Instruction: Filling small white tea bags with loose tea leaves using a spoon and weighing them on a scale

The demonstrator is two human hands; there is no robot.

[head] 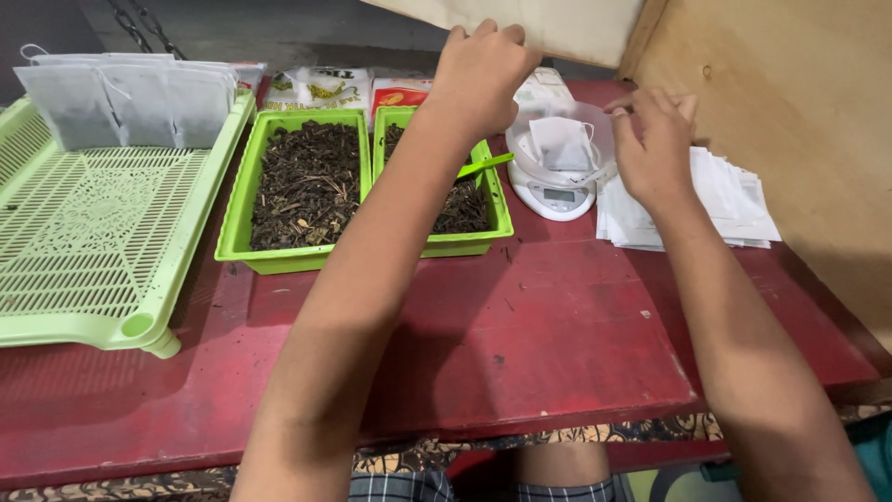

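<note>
Left hand (483,79) hovers above the small white paper sachet (562,141) resting in the clear bowl on the white digital kitchen scale (555,193) — fingers curled, whether holding anything cannot be told. Right hand (653,139) pinches loosely beside the bowl, apparently empty. Advisable: keep both hands off the bowl — contact would skew any reading.

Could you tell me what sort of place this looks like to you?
Probably a small home workshop for packing tea by hand. Two green tubs of dark dried leaves sit on a worn red table, a small white scale holds a filter bag, and filled bags line a green slatted tray.
</note>
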